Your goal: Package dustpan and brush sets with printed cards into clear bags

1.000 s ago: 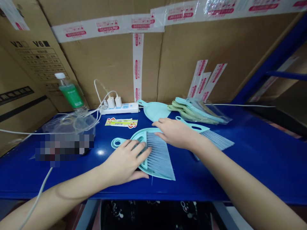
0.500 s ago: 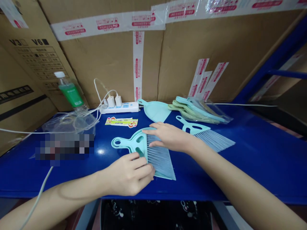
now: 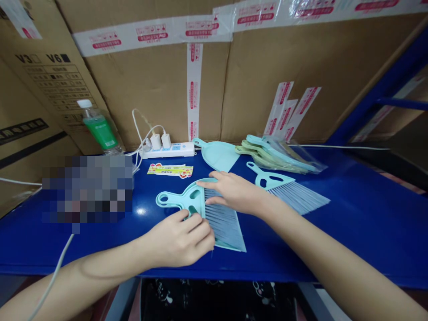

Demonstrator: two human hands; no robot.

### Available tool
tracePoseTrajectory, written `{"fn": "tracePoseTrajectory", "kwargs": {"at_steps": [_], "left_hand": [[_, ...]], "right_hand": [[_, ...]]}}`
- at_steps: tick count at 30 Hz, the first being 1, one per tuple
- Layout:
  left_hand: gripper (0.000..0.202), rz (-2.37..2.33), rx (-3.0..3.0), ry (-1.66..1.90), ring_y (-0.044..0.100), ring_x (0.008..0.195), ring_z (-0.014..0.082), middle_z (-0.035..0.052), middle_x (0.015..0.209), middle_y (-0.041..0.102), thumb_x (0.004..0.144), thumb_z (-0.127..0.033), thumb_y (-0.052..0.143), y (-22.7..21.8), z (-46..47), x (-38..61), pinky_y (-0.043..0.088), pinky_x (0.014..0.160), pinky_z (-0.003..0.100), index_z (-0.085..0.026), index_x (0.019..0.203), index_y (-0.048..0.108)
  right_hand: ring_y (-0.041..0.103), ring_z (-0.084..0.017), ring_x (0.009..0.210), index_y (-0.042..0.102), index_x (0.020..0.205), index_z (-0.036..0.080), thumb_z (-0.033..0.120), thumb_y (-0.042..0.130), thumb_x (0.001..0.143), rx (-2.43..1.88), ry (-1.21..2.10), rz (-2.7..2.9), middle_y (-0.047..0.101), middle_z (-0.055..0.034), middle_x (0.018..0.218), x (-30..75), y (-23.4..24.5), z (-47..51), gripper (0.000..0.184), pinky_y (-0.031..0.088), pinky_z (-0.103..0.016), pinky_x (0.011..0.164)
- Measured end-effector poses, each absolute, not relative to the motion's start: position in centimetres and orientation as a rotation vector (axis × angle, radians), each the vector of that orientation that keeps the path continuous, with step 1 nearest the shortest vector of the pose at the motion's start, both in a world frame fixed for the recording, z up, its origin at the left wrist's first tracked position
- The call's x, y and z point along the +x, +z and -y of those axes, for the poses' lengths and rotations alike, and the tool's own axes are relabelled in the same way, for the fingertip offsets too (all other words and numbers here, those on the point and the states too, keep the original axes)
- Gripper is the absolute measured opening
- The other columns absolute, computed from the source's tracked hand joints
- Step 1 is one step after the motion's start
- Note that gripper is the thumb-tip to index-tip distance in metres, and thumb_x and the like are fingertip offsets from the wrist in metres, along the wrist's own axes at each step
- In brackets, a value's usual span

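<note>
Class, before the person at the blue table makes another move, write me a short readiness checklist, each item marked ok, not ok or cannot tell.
1. Near brush lying over the near dustpan, handles pointing the same way: ok.
2. Left hand's grip secure: cannot tell; the fingers curl at the brush's near side, but their tips are hidden.
3. Right hand's grip closed on the brush: not ok; thumb and forefinger are spread over the bristles.
4. Second brush apart from the near pair: ok, it lies to their right.
5. Every piece unwrapped: not ok; a green and blue bundle lies in clear plastic.
6. Hands away from the power strip: ok.
</note>
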State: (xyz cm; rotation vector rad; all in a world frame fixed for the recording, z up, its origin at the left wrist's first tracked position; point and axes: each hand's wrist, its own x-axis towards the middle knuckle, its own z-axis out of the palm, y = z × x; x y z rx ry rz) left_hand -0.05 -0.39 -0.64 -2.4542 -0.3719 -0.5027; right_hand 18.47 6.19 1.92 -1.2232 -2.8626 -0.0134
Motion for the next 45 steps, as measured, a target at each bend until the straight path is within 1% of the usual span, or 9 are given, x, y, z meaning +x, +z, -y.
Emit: {"fn": "tracePoseTrajectory", "kwargs": {"at_steps": [4,6,11,17,21,27,31,37,45], "left_hand": [[0.015,0.345,-2.457,-0.480,0.055,0.060,0.0133,0.0005,0.073,0.064,0.088,-0.017,0.052,-0.7,0.6,-0.2,0.040,0.051,0.028,-0.015,0.076,0.062],[0.013,0.336,-2.458,-0.482,0.056,0.059,0.0132,0.0006,0.072,0.063,0.087,-0.017,0.054,-0.8,0.7,-0.2,0.041,0.052,0.028,-0.015,0.077,0.062],[0.019,0.354,-2.493,-0.510,0.056,0.061,0.0129,0.0003,0.070,0.060,0.091,-0.023,0.049,-0.4,0.8,-0.3,0.043,0.054,0.026,-0.015,0.077,0.059],[0.022,0.672,-2.484,-0.280,0.052,0.055,0.0146,0.0003,0.063,0.053,0.089,-0.013,0.040,1.6,-0.6,-1.8,0.040,0.050,0.026,-0.017,0.072,0.053],[0.015,0.874,-2.515,-0.086,0.056,0.065,0.0171,0.0028,0.071,0.057,0.086,-0.013,0.045,2.5,-2.2,-3.2,0.044,0.055,0.027,-0.017,0.075,0.053],[0.018,1.060,-2.686,-0.112,0.056,0.068,0.0152,0.0029,0.079,0.057,0.090,-0.023,0.043,3.3,-2.8,-4.7,0.047,0.062,0.028,-0.017,0.081,0.056],[0.024,1.156,-2.692,-0.207,0.057,0.084,0.0210,0.0063,0.087,0.059,0.091,-0.035,0.043,3.6,-2.9,-5.5,0.049,0.071,0.034,-0.017,0.085,0.057],[0.034,1.478,-2.696,-0.031,0.058,0.064,0.0169,0.0021,0.073,0.061,0.096,-0.030,0.026,2.6,-3.5,-5.3,0.044,0.058,0.029,-0.018,0.079,0.053],[0.039,1.504,-2.972,-0.358,0.056,0.075,0.0166,0.0017,0.076,0.058,0.098,-0.033,0.020,1.2,-3.5,-4.5,0.046,0.073,0.032,-0.019,0.081,0.052]], "right_hand": [[0.053,-0.030,0.113,0.045,0.137,0.029,0.040,0.042,0.094,-1.140,0.041,2.875,0.054,-0.0155,0.129,18.4,1.8,-5.9,0.045,0.043,-0.046,0.091],[0.047,-0.032,0.121,0.041,0.140,0.028,0.045,0.039,0.094,-1.139,0.092,2.876,0.049,-0.0164,0.135,18.3,1.7,-5.6,0.049,0.039,-0.049,0.096],[0.029,-0.040,0.134,0.026,0.147,0.024,0.062,0.046,0.085,-1.134,0.225,2.876,0.031,-0.0192,0.148,17.7,1.4,-5.0,0.075,0.027,-0.059,0.103],[0.017,-0.042,0.137,0.025,0.147,0.027,0.064,0.045,0.084,-1.182,0.367,2.883,0.021,-0.0183,0.153,17.5,1.3,-4.8,0.076,0.020,-0.061,0.106],[0.015,-0.043,0.138,0.022,0.148,0.028,0.067,0.043,0.082,-1.206,0.412,2.894,0.018,-0.0188,0.153,17.5,1.5,-4.8,0.079,0.018,-0.062,0.106],[0.013,-0.043,0.138,0.021,0.148,0.029,0.069,0.042,0.082,-1.198,0.433,2.894,0.017,-0.0182,0.154,17.5,1.4,-5.0,0.080,0.017,-0.064,0.105],[0.013,-0.044,0.138,0.021,0.147,0.030,0.068,0.043,0.082,-1.190,0.440,2.885,0.017,-0.0179,0.154,17.5,1.3,-5.0,0.079,0.017,-0.065,0.105],[0.010,-0.043,0.138,0.018,0.148,0.031,0.067,0.042,0.084,-1.216,0.462,2.906,0.015,-0.0170,0.155,17.6,1.5,-4.9,0.077,0.016,-0.065,0.105],[0.002,-0.044,0.137,0.013,0.149,0.028,0.054,0.044,0.088,-1.319,0.577,2.974,0.006,-0.0167,0.156,18.0,2.7,-4.3,0.073,0.013,-0.066,0.106]]}}
